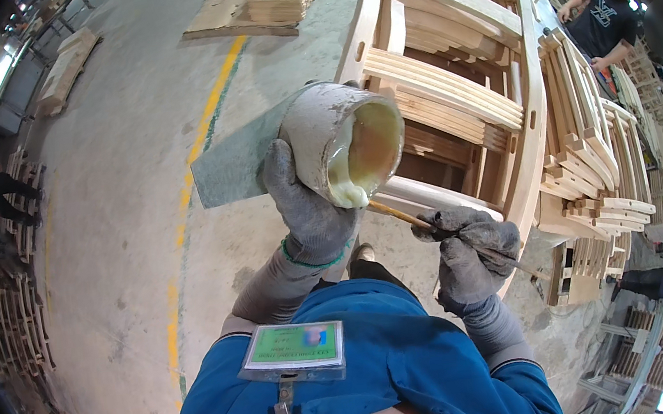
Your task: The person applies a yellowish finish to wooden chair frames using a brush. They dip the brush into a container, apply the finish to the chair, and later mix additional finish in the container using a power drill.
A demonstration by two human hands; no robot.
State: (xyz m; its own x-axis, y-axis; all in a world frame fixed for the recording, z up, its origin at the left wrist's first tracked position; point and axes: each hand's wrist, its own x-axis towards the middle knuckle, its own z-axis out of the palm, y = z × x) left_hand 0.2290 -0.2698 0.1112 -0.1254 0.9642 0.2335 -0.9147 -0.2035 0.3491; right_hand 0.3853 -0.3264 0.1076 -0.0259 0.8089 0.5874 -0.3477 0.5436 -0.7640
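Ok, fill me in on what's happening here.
A person in grey gloves has the left hand around a whitish pot, tilted so its mouth shows, with a pale, thick substance gathered at the rim. The right hand grips a thin stick, its far end at that rim. Just beyond the hands, to the right, stand stacked wooden frames, and a co-worker is at the upper right.
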